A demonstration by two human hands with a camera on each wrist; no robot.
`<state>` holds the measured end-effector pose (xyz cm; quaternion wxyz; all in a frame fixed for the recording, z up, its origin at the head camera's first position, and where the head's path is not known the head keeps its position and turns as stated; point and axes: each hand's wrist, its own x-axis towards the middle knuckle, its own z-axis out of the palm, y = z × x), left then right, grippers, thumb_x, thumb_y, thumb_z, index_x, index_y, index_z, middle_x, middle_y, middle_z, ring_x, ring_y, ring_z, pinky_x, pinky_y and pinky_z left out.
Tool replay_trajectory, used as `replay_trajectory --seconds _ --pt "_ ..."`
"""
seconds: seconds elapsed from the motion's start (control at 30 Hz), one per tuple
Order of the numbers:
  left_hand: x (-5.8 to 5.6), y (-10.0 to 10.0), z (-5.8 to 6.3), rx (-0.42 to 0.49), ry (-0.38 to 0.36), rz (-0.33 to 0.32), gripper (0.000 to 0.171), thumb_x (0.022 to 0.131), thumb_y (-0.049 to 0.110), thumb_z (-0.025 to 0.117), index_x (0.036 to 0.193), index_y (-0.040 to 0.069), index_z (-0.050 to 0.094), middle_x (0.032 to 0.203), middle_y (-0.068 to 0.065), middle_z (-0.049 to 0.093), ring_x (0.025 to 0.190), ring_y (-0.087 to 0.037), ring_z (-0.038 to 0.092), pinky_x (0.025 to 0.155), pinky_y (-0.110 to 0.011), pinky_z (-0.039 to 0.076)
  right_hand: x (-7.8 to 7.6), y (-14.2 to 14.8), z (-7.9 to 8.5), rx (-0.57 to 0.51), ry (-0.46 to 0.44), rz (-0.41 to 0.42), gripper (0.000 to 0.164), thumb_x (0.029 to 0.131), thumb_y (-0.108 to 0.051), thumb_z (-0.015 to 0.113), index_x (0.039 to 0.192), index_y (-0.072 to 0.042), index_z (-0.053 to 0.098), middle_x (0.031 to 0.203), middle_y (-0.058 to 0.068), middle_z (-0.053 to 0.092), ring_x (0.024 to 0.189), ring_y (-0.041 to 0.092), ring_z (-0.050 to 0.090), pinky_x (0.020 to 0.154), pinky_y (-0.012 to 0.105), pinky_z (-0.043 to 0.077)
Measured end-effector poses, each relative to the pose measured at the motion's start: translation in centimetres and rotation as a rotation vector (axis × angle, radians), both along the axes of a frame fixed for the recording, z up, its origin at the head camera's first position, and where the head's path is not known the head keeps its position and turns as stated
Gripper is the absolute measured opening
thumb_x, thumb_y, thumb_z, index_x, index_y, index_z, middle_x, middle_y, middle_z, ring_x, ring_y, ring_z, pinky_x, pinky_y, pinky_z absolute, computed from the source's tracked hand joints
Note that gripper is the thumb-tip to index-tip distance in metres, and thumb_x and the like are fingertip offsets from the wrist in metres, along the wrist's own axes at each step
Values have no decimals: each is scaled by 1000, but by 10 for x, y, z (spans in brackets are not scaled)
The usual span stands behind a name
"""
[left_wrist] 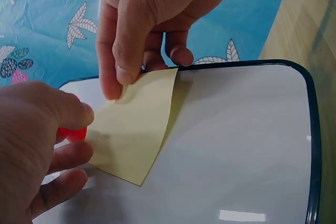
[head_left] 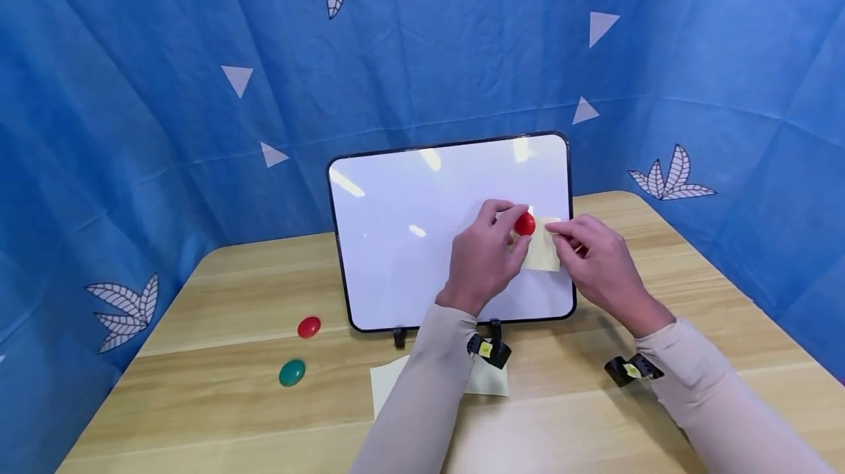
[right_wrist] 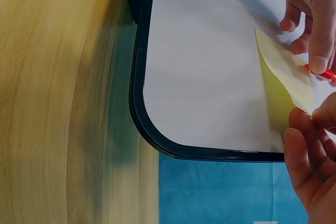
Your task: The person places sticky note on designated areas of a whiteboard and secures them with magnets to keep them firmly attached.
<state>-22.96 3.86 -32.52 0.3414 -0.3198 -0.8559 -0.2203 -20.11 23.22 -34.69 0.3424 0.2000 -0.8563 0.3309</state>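
A white, black-rimmed whiteboard (head_left: pixel 403 246) stands tilted on small black feet. My left hand (head_left: pixel 485 257) pinches a round red magnet (head_left: pixel 524 224) between thumb and fingertips, at the left edge of a yellow paper note (head_left: pixel 543 250). By its upper right part, the note is pinched between the thumb and fingers of my right hand (head_left: pixel 601 260). One lower corner of the note (right_wrist: pixel 286 72) lifts off the board's surface in the right wrist view. In the left wrist view the left fingers partly hide the magnet (left_wrist: pixel 73 132).
On the table (head_left: pixel 218 400), left of the board, lie a second red magnet (head_left: pixel 309 326) and a green one (head_left: pixel 292 372). Pale paper (head_left: pixel 488 381) lies in front of the board, partly under the left forearm. A blue patterned curtain (head_left: pixel 422 56) hangs behind.
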Motion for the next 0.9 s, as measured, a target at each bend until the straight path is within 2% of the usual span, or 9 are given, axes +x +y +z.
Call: replay_trajectory --seconds 0.27,0.5,0.67,0.9 --pt "0 6 -2 -45 37 42 48 88 29 78 132 14 66 124 -3 60 87 -10 67 76 -15 52 -1 0 1 25 30 2 28 89 4 70 116 -2 74 96 6 66 73 14 56 60 14 46" --pt "0 13 -11 0 77 86 49 89 30 78 134 16 66 126 -1 62 95 -8 69 81 -14 51 -1 0 1 22 40 8 27 88 5 70 114 -2 74 95 7 66 71 14 56 61 12 45" --pt "-1 16 -15 44 110 85 43 89 28 78 129 15 68 125 1 63 105 -9 67 88 -15 49 -2 1 0 30 55 12 27 88 6 70 114 -2 74 94 6 65 71 13 55 61 11 44" --pt "-1 18 -17 93 151 82 36 89 27 78 122 13 71 124 0 66 107 -10 67 90 -17 48 -1 2 0 62 66 -1 26 88 3 71 114 -2 74 96 6 65 71 11 55 60 14 46"
